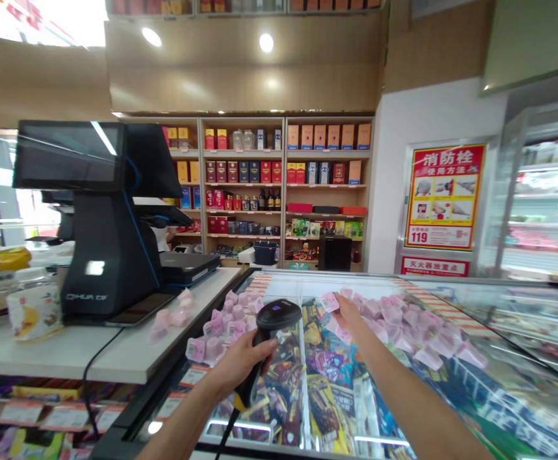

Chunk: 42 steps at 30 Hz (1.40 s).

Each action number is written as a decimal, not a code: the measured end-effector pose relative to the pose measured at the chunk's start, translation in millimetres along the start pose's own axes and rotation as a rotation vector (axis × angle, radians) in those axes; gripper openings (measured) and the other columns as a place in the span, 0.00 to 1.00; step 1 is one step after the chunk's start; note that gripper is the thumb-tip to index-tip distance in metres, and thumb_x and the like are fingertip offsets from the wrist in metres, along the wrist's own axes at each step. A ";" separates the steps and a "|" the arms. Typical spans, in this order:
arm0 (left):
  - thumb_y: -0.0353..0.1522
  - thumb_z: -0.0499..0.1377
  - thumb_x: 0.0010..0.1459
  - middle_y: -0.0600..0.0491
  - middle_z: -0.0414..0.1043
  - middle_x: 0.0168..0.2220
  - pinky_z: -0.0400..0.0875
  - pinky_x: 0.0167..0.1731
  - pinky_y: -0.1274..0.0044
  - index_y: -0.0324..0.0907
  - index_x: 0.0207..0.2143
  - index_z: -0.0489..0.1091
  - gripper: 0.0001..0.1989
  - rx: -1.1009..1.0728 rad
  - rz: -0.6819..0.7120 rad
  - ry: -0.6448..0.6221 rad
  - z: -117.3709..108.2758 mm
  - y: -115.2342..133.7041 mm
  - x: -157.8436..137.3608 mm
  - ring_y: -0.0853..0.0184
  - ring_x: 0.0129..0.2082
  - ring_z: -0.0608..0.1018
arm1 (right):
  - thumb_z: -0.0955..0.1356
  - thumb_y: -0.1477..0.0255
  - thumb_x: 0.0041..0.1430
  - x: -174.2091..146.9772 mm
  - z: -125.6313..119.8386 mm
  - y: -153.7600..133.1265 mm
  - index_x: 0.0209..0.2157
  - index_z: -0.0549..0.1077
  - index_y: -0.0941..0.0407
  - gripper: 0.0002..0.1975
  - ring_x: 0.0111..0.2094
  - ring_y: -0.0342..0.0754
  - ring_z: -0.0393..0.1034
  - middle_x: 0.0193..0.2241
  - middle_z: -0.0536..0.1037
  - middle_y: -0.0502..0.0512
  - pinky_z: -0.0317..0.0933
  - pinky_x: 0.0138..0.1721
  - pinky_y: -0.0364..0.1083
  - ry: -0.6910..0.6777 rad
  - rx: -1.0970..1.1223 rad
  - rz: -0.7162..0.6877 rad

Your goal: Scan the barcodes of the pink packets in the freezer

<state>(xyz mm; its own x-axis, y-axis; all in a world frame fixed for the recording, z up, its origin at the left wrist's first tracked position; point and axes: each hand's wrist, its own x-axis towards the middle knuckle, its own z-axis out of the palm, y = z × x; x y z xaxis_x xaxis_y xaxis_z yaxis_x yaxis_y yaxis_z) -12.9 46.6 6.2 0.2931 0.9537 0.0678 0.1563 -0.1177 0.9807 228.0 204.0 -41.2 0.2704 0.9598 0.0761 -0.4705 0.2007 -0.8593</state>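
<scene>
My left hand point(245, 358) is wrapped round the handle of a black barcode scanner point(279, 314), whose head points right over the glass freezer top. A cable runs down from its yellow-trimmed base. In my right hand point(346, 314) is a small pink cup point(329, 301) with a printed label facing the scanner side. Another pink cup point(339, 331) shows just below that hand. Many similar pink cups point(225, 319) lie on the glass to the left of the scanner. More pink cups point(403, 319) are spread to the right of my right forearm.
A black checkout terminal point(110, 255) stands on the white counter point(116, 358) at left, with several pink cups point(173, 314) beside it. Under the freezer glass lie colourful packets point(326, 409). Shelves of boxed goods point(243, 171) line the back; a red notice point(444, 198) hangs right.
</scene>
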 end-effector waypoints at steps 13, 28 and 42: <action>0.41 0.56 0.44 0.58 0.62 0.15 0.56 0.17 0.83 0.39 0.20 0.61 0.14 0.073 -0.013 0.223 -76.4 -2.5 -28.9 0.75 0.16 0.63 | 0.66 0.79 0.35 13.8 -54.6 -35.3 0.20 0.69 0.55 0.05 0.39 0.53 0.64 0.26 0.72 0.56 0.51 0.42 0.50 0.243 -0.954 -0.583; 0.43 0.55 0.44 0.58 0.61 0.15 0.55 0.18 0.82 0.38 0.21 0.62 0.16 0.072 -0.045 0.235 -83.4 -24.7 -56.6 0.75 0.16 0.62 | 0.68 0.67 0.38 -123.6 105.7 92.4 0.34 0.67 0.55 0.17 0.33 0.48 0.66 0.31 0.73 0.52 0.55 0.34 0.45 -0.583 -1.266 -0.483; 0.41 0.55 0.46 0.59 0.61 0.16 0.55 0.20 0.82 0.39 0.22 0.61 0.13 -0.069 0.010 0.049 -24.8 -13.9 -22.1 0.76 0.16 0.63 | 0.66 0.73 0.40 -28.5 32.3 12.7 0.20 0.67 0.57 0.02 0.21 0.42 0.66 0.18 0.73 0.49 0.60 0.26 0.42 -0.075 0.030 0.108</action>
<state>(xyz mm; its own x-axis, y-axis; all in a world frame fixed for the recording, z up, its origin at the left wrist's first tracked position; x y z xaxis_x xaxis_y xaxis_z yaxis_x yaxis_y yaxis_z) -45.0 34.0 -4.3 0.2480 0.9651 0.0845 0.0879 -0.1093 0.9901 187.2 185.5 -38.0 0.1541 0.9878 0.0227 -0.5187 0.1004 -0.8490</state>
